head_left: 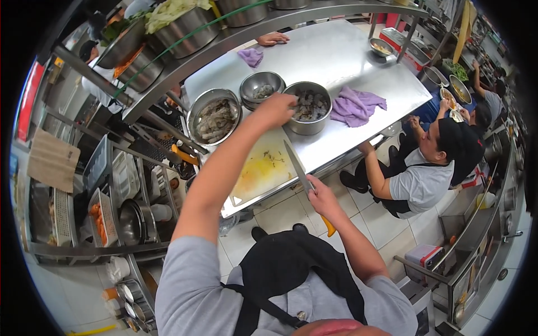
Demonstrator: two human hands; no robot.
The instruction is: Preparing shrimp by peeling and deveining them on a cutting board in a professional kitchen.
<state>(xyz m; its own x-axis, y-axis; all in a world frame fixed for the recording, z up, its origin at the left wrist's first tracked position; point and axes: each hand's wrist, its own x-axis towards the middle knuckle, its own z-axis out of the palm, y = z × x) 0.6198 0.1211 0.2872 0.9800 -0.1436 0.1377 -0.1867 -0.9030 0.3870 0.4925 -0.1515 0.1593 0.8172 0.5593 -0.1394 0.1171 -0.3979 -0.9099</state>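
Observation:
My left hand [277, 111] reaches across the cutting board to the left rim of a deep steel pot [308, 129]. Its fingers are curled together over the peeled-looking grey shrimp [314, 106] inside; anything between the fingertips is hidden. In my right hand [323, 199] is a knife [298, 163] with a yellow handle, its blade slanting up over the right edge of the board. Yellow stains and dark scraps mark the white cutting board [269, 148]. Left of it stands a steel bowl [194, 134] of whole grey shrimp [216, 120]. Smaller stacked bowls [253, 80] hold a few shrimp behind my left wrist.
Purple cloths [358, 107] lie on the steel table [336, 50]. Another person's hand [273, 38] rests on its far edge. A co-worker [417, 179] stands close at the right. An overhead shelf [224, 42] carries steel tubs of vegetables; crates [101, 215] fill the left rack.

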